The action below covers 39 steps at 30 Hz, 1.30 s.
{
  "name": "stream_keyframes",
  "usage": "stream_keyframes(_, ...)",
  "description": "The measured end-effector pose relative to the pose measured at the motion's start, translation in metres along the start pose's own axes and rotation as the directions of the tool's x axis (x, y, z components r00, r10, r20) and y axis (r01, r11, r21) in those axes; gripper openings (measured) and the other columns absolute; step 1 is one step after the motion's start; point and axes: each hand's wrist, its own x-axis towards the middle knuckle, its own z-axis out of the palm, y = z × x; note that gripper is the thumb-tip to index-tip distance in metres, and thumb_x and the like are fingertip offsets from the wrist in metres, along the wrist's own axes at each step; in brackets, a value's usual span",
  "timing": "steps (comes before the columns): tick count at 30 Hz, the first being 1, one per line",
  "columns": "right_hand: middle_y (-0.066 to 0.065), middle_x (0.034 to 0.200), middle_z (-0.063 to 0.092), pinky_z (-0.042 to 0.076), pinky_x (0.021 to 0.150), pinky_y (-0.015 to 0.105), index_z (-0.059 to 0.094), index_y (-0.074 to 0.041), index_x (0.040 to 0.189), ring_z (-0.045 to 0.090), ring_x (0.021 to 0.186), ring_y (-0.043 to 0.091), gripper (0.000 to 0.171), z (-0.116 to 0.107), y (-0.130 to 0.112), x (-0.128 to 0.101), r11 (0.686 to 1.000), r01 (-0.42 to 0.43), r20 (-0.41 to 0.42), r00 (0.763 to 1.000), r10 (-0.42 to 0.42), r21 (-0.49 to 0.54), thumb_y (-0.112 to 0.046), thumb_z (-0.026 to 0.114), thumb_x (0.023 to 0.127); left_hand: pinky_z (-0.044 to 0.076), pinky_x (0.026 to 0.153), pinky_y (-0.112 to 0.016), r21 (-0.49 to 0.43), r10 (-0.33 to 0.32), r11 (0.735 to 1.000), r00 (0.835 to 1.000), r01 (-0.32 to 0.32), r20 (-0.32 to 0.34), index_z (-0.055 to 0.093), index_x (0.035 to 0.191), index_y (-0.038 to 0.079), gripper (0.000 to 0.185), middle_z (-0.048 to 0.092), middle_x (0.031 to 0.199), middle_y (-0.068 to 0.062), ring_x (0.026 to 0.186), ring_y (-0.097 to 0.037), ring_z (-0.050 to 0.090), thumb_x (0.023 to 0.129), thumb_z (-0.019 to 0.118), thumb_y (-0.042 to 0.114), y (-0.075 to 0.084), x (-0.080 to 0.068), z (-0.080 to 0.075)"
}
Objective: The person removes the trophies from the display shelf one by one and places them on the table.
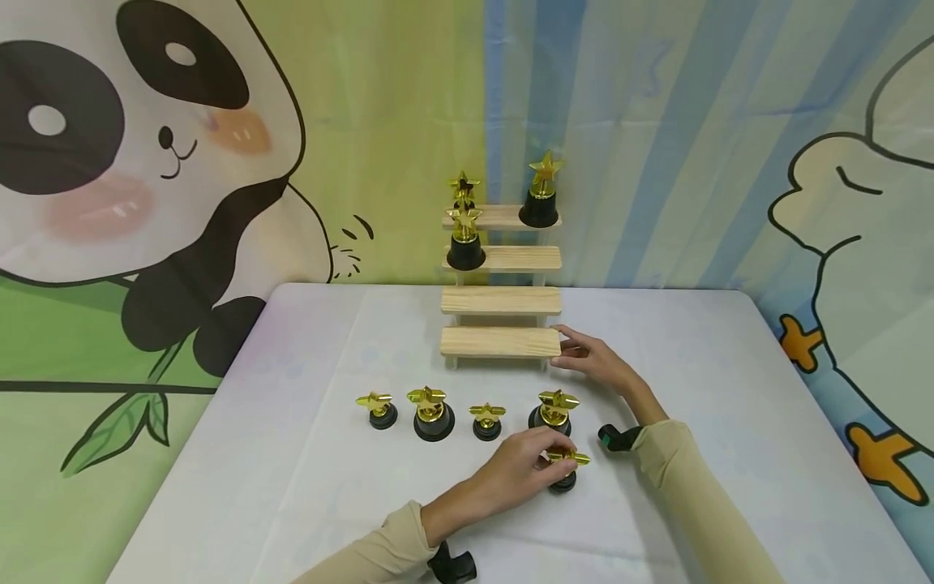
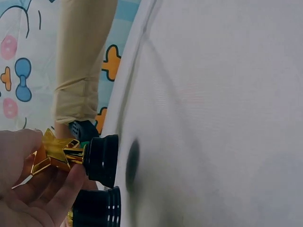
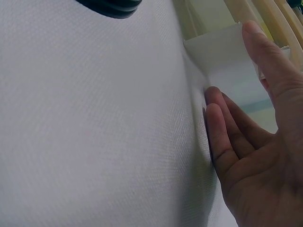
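Note:
My left hand [image 1: 514, 472] pinches a small gold star trophy [image 1: 563, 484] by its star, at the front of the trophies on the table. In the left wrist view, this trophy's black base [image 2: 102, 161] hangs a little apart from its shadow on the cloth. My right hand [image 1: 597, 361] is at the right end of the lowest step of a wooden tiered shelf [image 1: 500, 342]. In the right wrist view, its thumb lies by the shelf's edge and its other fingers [image 3: 222, 132] extend fairly straight near the cloth. Just behind my left hand stands a larger star trophy [image 1: 552, 412].
Three more star trophies, a small one [image 1: 377, 410], a large one [image 1: 433, 414] and another small one [image 1: 486, 421], stand in front of the shelf. The upper steps bear a right trophy [image 1: 540, 203], a left one [image 1: 465, 247] and one partly hidden behind it [image 1: 463, 185].

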Motion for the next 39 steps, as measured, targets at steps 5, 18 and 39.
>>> stream_keyframes(5,0.023,0.139,0.053,0.049,0.099,0.052,0.033,-0.022,0.152,0.053,0.126,0.039,0.074,0.0,0.0,0.0,1.0,-0.016,-0.006,1.0,0.016,0.001,-0.037,0.069,0.09,0.048,0.075,-0.004,0.032,-0.019,0.999,1.0,0.019,0.01,0.066,0.111,0.013,0.02,0.067,0.107,0.003,0.098,0.001,0.063,0.097,0.06,0.027,-0.004,-0.001,0.005)
stream_keyframes(18,0.024,0.137,0.054,0.051,0.097,0.052,0.032,-0.021,0.152,0.056,0.123,0.039,0.074,0.001,-0.002,0.0,1.0,0.008,-0.001,1.0,-0.008,0.001,-0.037,0.069,0.09,0.049,0.077,-0.004,0.016,0.001,1.0,1.0,-0.001,0.004,0.064,0.11,0.015,0.017,0.066,0.107,0.003,0.098,0.002,0.063,0.097,0.06,0.026,-0.008,-0.007,0.011)
stream_keyframes(39,0.026,0.139,0.051,0.049,0.098,0.052,0.03,-0.022,0.153,0.054,0.125,0.04,0.074,0.0,-0.005,-0.003,1.0,0.002,0.009,1.0,-0.002,0.007,-0.038,0.067,0.091,0.049,0.081,-0.004,0.149,0.097,0.985,0.993,-0.086,-0.067,0.061,0.115,0.012,0.023,0.066,0.11,0.002,0.099,-0.002,0.063,0.095,0.063,0.023,-0.01,-0.024,0.004)
